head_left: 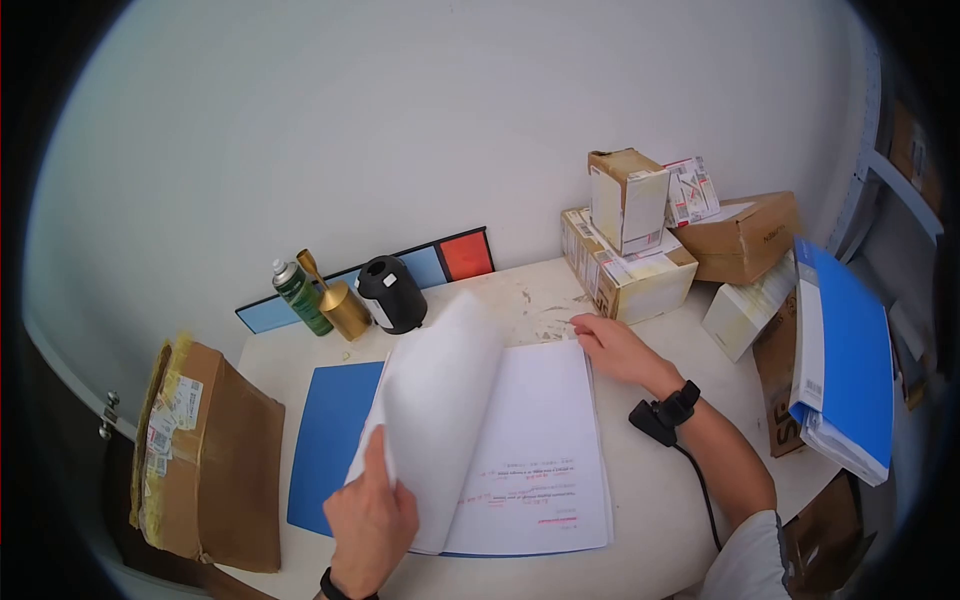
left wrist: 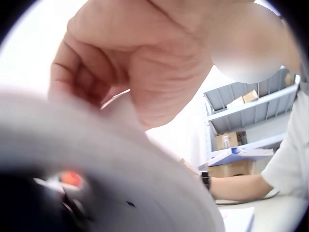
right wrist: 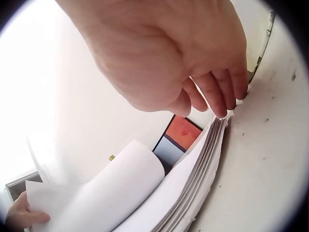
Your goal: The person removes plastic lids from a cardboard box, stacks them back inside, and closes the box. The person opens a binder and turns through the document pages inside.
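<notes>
An open blue folder (head_left: 335, 440) with a thick stack of white printed paper (head_left: 545, 430) lies on the white table. My left hand (head_left: 372, 520) pinches a lifted sheet (head_left: 440, 400) near its lower left edge; the sheet curves up over the folder's middle. In the left wrist view that curled paper (left wrist: 120, 150) fills the lower part, below my left hand (left wrist: 130, 58). My right hand (head_left: 625, 350) is at the stack's far right corner. In the right wrist view, the fingertips of my right hand (right wrist: 178, 63) touch the edges of the layered pages (right wrist: 198, 169).
A cardboard box (head_left: 235, 460) stands at the left. Behind the folder are a green spray can (head_left: 303, 298), a gold container (head_left: 345, 310) and a black canister (head_left: 393, 295). Several boxes (head_left: 645, 270) and a blue binder (head_left: 845, 360) occupy the right side.
</notes>
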The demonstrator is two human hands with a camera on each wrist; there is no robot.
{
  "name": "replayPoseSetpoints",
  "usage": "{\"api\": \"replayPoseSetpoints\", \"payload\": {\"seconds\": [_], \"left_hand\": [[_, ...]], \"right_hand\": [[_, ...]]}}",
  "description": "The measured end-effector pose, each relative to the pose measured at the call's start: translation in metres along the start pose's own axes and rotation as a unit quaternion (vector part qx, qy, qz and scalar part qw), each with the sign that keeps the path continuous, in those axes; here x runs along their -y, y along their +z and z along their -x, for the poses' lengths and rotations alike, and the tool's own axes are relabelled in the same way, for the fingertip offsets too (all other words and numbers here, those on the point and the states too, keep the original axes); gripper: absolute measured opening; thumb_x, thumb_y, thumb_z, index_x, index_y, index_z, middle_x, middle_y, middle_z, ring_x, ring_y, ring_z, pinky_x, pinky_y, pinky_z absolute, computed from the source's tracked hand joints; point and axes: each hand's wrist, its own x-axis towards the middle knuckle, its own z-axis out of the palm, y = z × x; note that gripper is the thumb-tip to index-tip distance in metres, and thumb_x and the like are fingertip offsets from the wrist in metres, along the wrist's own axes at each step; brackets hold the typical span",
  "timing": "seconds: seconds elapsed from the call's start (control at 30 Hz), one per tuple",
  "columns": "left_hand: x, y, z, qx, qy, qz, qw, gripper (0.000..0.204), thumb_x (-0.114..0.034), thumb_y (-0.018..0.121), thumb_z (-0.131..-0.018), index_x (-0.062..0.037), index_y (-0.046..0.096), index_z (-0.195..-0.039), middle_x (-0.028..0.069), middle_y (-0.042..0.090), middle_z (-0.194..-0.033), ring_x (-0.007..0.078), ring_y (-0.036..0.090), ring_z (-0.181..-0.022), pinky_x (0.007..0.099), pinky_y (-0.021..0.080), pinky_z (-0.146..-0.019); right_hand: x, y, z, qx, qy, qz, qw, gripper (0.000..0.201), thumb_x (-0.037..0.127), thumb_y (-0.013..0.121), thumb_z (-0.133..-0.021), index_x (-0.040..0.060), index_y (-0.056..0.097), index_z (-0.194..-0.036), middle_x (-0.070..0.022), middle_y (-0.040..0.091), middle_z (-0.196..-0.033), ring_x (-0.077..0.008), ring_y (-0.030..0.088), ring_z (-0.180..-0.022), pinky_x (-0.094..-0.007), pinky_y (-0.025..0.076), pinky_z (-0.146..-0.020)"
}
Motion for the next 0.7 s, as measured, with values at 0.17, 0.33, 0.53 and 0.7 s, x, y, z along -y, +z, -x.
{"api": "replayPoseSetpoints", "payload": {"seconds": [0.17,0.33,0.53,0.7], "left_hand": [[0.021,-0.030,0.027,-0.088,-0.122,-0.041,0.988,0.074,-0.006,0.071,-0.081,-0.0020,0.043,-0.149,0.0242,0.066,-0.111,0.0370,0.067,-0.092,0.0474,0.053,-0.084],[-0.029,-0.052,0.017,-0.042,0.095,0.030,0.994,0.048,-0.012,0.073,-0.083,-0.0024,0.060,-0.129,0.0170,0.065,-0.112,0.0356,0.062,-0.104,0.0440,0.049,-0.090],[-0.060,-0.035,0.025,0.237,0.393,0.154,0.875,0.041,-0.016,0.072,-0.084,-0.0034,0.062,-0.122,0.0134,0.064,-0.103,0.0306,0.064,-0.095,0.0407,0.050,-0.087],[-0.083,-0.001,0.058,0.276,0.578,0.256,0.724,0.040,-0.027,0.068,-0.086,-0.0058,0.063,-0.120,0.0140,0.063,-0.112,0.0306,0.060,-0.113,0.0459,0.048,-0.098]], "right_hand": [[0.002,0.013,0.006,0.024,-0.084,0.188,0.978,0.034,0.018,0.065,-0.094,-0.0045,0.062,-0.120,-0.0216,0.064,-0.115,-0.0383,0.060,-0.107,-0.0412,0.048,-0.098],[0.028,0.007,-0.005,-0.003,-0.002,0.078,0.997,0.029,0.022,0.071,-0.092,-0.0030,0.060,-0.101,-0.0170,0.063,-0.104,-0.0297,0.062,-0.099,-0.0413,0.050,-0.087],[0.028,-0.004,0.003,0.371,0.036,-0.178,0.911,0.043,0.042,0.069,-0.096,0.0006,0.058,-0.100,-0.0099,0.063,-0.105,-0.0238,0.058,-0.100,-0.0367,0.051,-0.091],[0.077,0.030,0.034,0.476,-0.100,-0.355,0.798,0.084,0.062,0.072,-0.087,0.0081,0.048,-0.147,-0.0160,0.038,-0.160,-0.0308,0.037,-0.148,-0.0458,0.034,-0.121]]}}
